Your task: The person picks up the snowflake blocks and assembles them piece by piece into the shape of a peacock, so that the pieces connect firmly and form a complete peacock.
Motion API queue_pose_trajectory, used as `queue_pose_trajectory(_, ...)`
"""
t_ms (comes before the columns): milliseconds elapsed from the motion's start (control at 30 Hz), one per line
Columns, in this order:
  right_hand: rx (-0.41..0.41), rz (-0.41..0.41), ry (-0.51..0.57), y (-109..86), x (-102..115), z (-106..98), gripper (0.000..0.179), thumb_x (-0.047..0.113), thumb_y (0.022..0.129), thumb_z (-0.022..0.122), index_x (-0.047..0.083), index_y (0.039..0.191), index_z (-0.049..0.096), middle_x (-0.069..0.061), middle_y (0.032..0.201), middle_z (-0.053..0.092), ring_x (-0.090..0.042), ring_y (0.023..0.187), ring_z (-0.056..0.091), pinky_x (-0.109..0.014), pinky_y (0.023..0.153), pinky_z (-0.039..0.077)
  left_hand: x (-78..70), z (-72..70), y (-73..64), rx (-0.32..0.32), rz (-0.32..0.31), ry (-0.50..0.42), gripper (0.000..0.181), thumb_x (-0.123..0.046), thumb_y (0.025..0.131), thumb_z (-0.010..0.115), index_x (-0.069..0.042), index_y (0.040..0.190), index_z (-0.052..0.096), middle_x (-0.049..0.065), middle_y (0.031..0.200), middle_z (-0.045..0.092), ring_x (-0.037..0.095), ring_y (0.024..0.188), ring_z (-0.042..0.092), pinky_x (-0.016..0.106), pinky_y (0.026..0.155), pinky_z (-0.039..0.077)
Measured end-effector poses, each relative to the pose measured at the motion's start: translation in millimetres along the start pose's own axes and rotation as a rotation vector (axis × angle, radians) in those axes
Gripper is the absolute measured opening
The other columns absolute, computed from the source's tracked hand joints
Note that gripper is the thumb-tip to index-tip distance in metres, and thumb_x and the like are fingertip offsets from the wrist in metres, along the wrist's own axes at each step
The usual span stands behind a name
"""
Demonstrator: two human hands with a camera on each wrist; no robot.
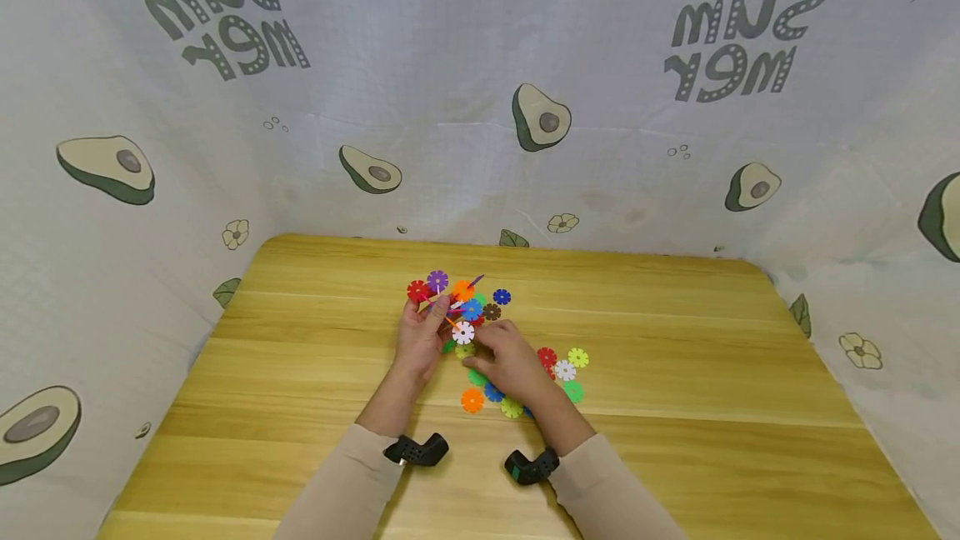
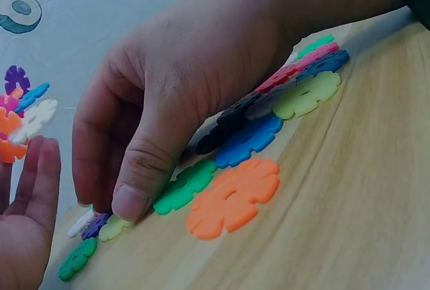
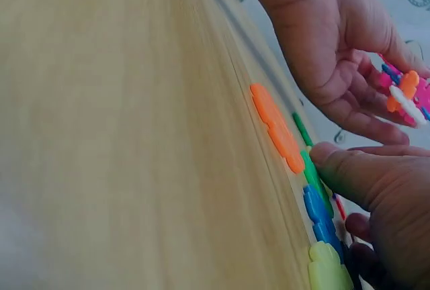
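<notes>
My left hand [image 1: 420, 342] holds up a cluster of slotted plastic flower discs [image 1: 471, 309], joined at angles in red, purple, orange, blue and white. The thumb lies against the near side of the cluster. In the right wrist view, an orange disc [image 3: 408, 83] and a white one of this cluster show beyond the fingers. My right hand [image 1: 513, 363] reaches down over loose discs, thumb and fingers bent and apart. Its fingertips are right at a yellow-green disc [image 2: 115, 228] lying on the table. A green disc [image 2: 185, 186] lies just beside the thumb.
Loose discs lie around and under the right hand on the wooden table [image 1: 712, 407]: an orange disc [image 1: 472, 400], a blue disc [image 1: 493, 392], and red, white and green ones to its right. A dark blue disc [image 1: 502, 297] lies farther back. A printed cloth [image 1: 465, 107] hangs behind the table.
</notes>
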State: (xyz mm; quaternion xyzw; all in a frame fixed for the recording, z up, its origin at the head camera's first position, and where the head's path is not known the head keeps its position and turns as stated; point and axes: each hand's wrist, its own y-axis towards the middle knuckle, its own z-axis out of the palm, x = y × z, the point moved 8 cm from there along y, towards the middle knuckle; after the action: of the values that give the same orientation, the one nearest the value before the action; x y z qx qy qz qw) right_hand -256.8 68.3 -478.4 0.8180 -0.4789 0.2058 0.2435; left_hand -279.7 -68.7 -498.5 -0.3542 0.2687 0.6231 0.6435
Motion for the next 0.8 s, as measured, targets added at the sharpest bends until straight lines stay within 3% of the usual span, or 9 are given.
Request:
queue_pose_trajectory(167,-0.014,-0.058,-0.042,-1.4,5,2,0.015,0.022,0.088,0.081,0.015,0.100,0.078,0.000,0.101,0.076,-0.025,0.111,0.060,-0.041,0.092,0.057,-2.0,-2.9,0.0,-0.018,0.022,-0.014,0.020,-0.016,0.101,0.063,-0.020,0.118,0.053,-0.008,0.093,0.076,0.009,0.078,0.074,0.025,0.067,0.062)
queue_pose_trajectory(300,-0.037,-0.119,-0.075,-1.4,11,2,0.021,0.021,0.090,0.079,0.015,0.110,0.079,0.001,0.100,0.077,-0.023,0.105,0.061,-0.038,0.089,0.058,-3.8,-1.3,-1.1,0.002,0.041,-0.024,0.023,-0.011,0.100,0.064,-0.018,0.118,0.052,-0.007,0.097,0.075,0.009,0.082,0.073,0.027,0.069,0.064)
queue_pose_trajectory(433,-0.091,-0.133,-0.096,-1.5,12,-2,0.016,0.017,0.095,0.073,0.014,0.110,0.079,-0.001,0.098,0.078,-0.021,0.098,0.065,-0.037,0.084,0.060,-4.5,0.3,-1.5,0.001,0.046,-0.037,0.023,-0.005,0.100,0.064,-0.018,0.114,0.051,-0.007,0.097,0.076,0.010,0.085,0.074,0.030,0.071,0.065)
queue_pose_trajectory(567,-0.173,-0.073,-0.102,-1.6,5,-9,0.010,0.013,0.098,0.069,0.012,0.102,0.078,-0.004,0.093,0.077,-0.022,0.090,0.070,-0.040,0.081,0.062,-3.8,0.2,-1.6,-0.014,0.036,-0.021,0.024,-0.004,0.099,0.065,-0.018,0.114,0.052,-0.009,0.095,0.076,0.009,0.086,0.074,0.030,0.074,0.064)
queue_pose_trajectory(667,-0.212,-0.009,-0.086,-1.8,-3,-13,0.012,0.012,0.099,0.067,0.010,0.106,0.077,-0.007,0.099,0.078,-0.024,0.093,0.074,-0.042,0.084,0.063,-2.4,0.0,-1.8,-0.017,0.025,-0.005,0.025,-0.007,0.098,0.066,-0.018,0.116,0.053,-0.010,0.094,0.075,0.008,0.084,0.073,0.027,0.072,0.062)
queue_pose_trajectory(800,-0.250,0.105,0.074,-2.8,-18,-20,0.022,0.010,0.101,0.063,0.008,0.120,0.074,-0.010,0.109,0.077,-0.022,0.085,0.073,-0.035,0.076,0.064,-0.6,1.0,-2.5,-0.005,0.005,-0.015,0.027,-0.007,0.100,0.065,-0.017,0.122,0.052,-0.008,0.096,0.073,0.009,0.084,0.072,0.025,0.071,0.060)
